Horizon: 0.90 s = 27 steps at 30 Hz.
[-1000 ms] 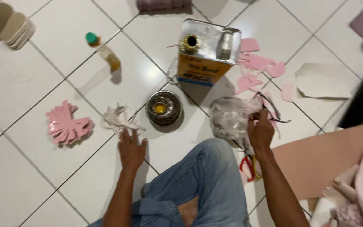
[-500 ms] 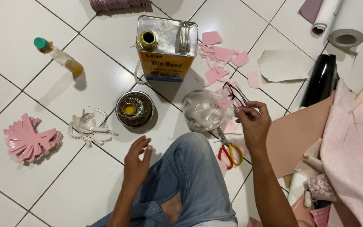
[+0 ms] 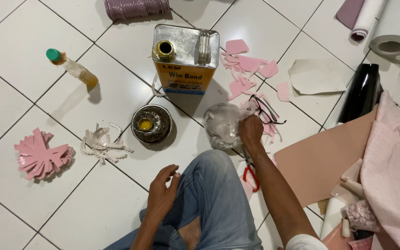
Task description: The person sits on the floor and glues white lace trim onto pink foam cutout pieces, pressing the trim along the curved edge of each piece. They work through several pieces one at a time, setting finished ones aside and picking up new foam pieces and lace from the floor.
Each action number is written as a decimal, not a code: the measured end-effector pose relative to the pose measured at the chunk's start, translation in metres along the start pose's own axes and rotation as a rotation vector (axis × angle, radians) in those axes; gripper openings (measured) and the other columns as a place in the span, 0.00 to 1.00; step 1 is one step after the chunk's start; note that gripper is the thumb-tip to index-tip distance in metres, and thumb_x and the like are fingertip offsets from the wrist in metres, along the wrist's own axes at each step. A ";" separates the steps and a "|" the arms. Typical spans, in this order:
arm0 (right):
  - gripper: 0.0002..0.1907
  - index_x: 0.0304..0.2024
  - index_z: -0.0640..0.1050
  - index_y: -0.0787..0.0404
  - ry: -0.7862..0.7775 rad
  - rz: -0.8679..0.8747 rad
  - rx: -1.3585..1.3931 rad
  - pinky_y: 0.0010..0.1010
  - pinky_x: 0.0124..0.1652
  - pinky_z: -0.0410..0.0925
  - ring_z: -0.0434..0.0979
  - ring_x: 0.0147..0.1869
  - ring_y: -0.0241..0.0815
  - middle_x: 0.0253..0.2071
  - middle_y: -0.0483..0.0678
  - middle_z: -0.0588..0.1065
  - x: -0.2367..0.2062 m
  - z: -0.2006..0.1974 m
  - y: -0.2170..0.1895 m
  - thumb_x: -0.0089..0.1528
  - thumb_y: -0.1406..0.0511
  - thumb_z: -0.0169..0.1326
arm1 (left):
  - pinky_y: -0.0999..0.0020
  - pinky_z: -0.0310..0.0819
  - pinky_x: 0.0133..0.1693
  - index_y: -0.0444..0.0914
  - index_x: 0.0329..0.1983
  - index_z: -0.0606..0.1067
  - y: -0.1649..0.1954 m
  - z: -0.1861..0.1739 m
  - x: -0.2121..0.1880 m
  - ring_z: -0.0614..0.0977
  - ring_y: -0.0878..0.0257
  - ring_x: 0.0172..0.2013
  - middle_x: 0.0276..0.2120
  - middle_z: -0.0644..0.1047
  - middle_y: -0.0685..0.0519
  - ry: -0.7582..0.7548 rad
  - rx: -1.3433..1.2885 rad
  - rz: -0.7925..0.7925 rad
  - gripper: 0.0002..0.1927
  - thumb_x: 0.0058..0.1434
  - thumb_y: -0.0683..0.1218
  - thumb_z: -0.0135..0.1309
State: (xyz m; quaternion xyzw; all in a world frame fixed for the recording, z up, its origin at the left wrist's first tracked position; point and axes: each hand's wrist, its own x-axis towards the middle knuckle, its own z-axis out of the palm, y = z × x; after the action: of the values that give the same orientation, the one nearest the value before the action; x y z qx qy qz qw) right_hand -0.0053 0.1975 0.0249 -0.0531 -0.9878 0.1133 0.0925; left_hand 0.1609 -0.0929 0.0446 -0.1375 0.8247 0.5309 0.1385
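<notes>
Several piles lie on the white tiled floor (image 3: 19, 97). At far left sits a fan of pink cut-outs (image 3: 40, 155), then a heap of pale lace trimmings (image 3: 102, 143), with a small green-capped bottle (image 3: 72, 68) on its side above them. The left hand (image 3: 162, 196) rests loosely beside the jeans-clad knee (image 3: 214, 194), fingers half curled and holding nothing. Above it stands a small round tin (image 3: 151, 123) with yellow glue inside, and behind that a square metal glue can (image 3: 184, 58). Just right of the tin is a crumpled clear plastic bag (image 3: 223, 124); the right hand (image 3: 251, 131) presses against the bag's right edge, fingers closed on the plastic. Black-framed glasses (image 3: 267, 109) and pink scraps (image 3: 248, 69) lie just beyond the hand, red-handled scissors (image 3: 251, 178) under the forearm, and a tan sheet (image 3: 322, 159) to the right.
</notes>
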 end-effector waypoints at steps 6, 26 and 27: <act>0.18 0.43 0.65 0.65 0.010 0.345 0.907 0.31 0.38 0.73 0.80 0.38 0.43 0.36 0.54 0.79 -0.022 -0.035 0.017 0.60 0.71 0.63 | 0.64 0.78 0.53 0.38 0.56 0.78 -0.002 0.000 -0.001 0.84 0.58 0.51 0.52 0.82 0.49 -0.014 -0.112 -0.057 0.17 0.66 0.49 0.53; 0.25 0.57 0.65 0.64 -0.200 0.254 1.535 0.33 0.39 0.77 0.82 0.41 0.41 0.39 0.55 0.79 -0.125 -0.116 -0.065 0.60 0.78 0.57 | 0.68 0.78 0.49 0.30 0.51 0.79 0.092 0.031 -0.017 0.84 0.64 0.43 0.41 0.83 0.49 -0.132 -1.023 0.048 0.14 0.65 0.44 0.58; 0.25 0.58 0.65 0.65 -0.242 0.248 1.519 0.32 0.39 0.76 0.82 0.41 0.42 0.38 0.55 0.79 -0.130 -0.113 -0.073 0.61 0.77 0.58 | 0.68 0.78 0.48 0.30 0.50 0.80 0.090 0.023 -0.017 0.84 0.64 0.42 0.40 0.83 0.48 -0.109 -1.021 0.050 0.14 0.66 0.43 0.59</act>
State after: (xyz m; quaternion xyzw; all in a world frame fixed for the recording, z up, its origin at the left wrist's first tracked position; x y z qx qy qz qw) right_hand 0.1373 0.1343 0.1281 -0.0725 -0.6295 0.7734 -0.0184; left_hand 0.1451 -0.0348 0.1169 -0.1402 0.4547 0.8755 0.0838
